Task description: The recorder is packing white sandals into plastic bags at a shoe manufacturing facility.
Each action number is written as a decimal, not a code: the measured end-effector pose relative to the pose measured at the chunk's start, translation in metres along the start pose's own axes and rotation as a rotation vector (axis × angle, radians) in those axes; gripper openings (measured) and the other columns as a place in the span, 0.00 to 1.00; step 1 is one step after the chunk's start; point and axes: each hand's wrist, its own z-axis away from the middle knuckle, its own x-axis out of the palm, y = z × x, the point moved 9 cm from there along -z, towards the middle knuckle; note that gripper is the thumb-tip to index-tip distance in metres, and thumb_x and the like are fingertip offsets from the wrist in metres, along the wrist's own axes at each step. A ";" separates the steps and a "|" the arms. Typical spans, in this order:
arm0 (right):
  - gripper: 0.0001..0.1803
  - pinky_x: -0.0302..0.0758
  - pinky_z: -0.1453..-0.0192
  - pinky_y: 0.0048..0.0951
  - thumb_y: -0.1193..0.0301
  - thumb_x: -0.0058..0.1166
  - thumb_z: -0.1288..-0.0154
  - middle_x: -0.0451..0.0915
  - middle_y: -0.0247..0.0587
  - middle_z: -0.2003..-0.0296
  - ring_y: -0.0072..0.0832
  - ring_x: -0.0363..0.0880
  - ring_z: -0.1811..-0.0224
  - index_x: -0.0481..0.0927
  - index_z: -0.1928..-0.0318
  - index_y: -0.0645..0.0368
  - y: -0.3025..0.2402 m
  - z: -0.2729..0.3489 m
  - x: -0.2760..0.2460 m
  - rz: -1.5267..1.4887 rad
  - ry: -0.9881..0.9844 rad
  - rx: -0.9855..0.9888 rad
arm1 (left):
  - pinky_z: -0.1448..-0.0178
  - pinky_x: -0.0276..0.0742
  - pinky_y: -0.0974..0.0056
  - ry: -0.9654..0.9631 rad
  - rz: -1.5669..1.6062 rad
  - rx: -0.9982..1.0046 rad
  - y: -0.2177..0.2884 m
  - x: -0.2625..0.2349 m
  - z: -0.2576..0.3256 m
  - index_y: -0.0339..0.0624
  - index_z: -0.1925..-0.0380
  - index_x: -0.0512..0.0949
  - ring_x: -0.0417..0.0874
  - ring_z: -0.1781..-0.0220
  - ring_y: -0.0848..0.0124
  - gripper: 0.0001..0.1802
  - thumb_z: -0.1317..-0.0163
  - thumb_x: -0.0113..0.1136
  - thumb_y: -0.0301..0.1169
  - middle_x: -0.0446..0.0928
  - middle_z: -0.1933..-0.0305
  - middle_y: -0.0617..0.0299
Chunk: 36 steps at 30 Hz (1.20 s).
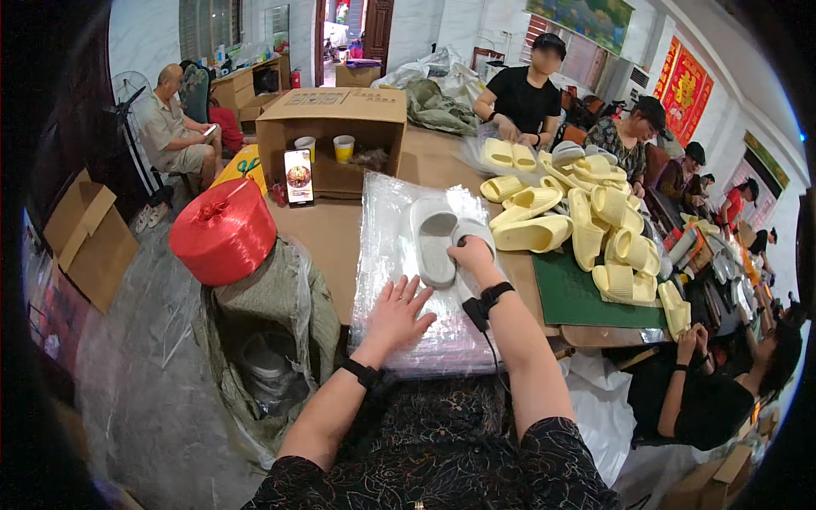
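A stack of clear plastic bags point(387, 242) lies on the table in front of me. My left hand point(398, 313) rests flat on its near part, fingers spread, holding nothing. On the bags sits a grey slide slipper point(436, 242), toe end away from me. Right beside it is a second grey slipper point(473, 229), which my right hand point(473, 257) grips near the strap. Part of that slipper is hidden under my hand and wrist. Several pale yellow slippers point(533, 232) are piled to the right, some on a green mat point(565, 297).
An open cardboard box point(331, 106) stands at the back left, a lit phone point(298, 178) propped before it. Red plastic twine point(223, 231) sits on a green sack point(276, 297) by the table's left edge. Co-workers handle slippers at the far and right sides.
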 end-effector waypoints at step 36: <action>0.12 0.73 0.60 0.52 0.67 0.55 0.43 0.79 0.61 0.71 0.58 0.77 0.65 0.80 0.71 0.66 0.006 0.116 -0.058 -0.030 0.256 -0.204 | 0.22 0.44 0.49 0.009 0.032 -0.012 -0.002 0.004 0.000 0.54 0.33 0.67 0.56 0.24 0.52 0.34 0.35 0.46 0.56 0.60 0.27 0.51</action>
